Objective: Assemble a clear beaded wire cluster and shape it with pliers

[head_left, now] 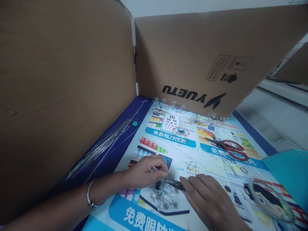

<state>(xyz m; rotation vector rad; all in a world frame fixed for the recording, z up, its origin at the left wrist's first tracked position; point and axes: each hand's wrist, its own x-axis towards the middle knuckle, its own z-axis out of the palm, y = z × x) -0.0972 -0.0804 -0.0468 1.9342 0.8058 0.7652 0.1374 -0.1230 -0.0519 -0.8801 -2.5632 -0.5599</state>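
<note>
My left hand (pixel 148 171), with a silver bangle (pixel 89 194) on its wrist, pinches the top of a wire piece (pixel 162 195) made of thin looped wire with clear bits. The piece hangs just below the fingers, over the printed sheet. My right hand (pixel 210 199) is wrapped round a pair of pliers (pixel 176 184). Their dark jaws point left and reach the wire close to my left fingertips. The handles are hidden inside my right palm, and what exactly the jaw tips grip is too small to tell.
Red-handled scissors (pixel 234 149) lie on the printed sheet (pixel 134 195) beyond my right hand. A bundle of straight wires (pixel 103 144) rests at the left. A clear round roll (pixel 273 202) sits at the right. Cardboard walls (pixel 192 48) stand behind and left, with wire pieces (pixel 173 104) along the back.
</note>
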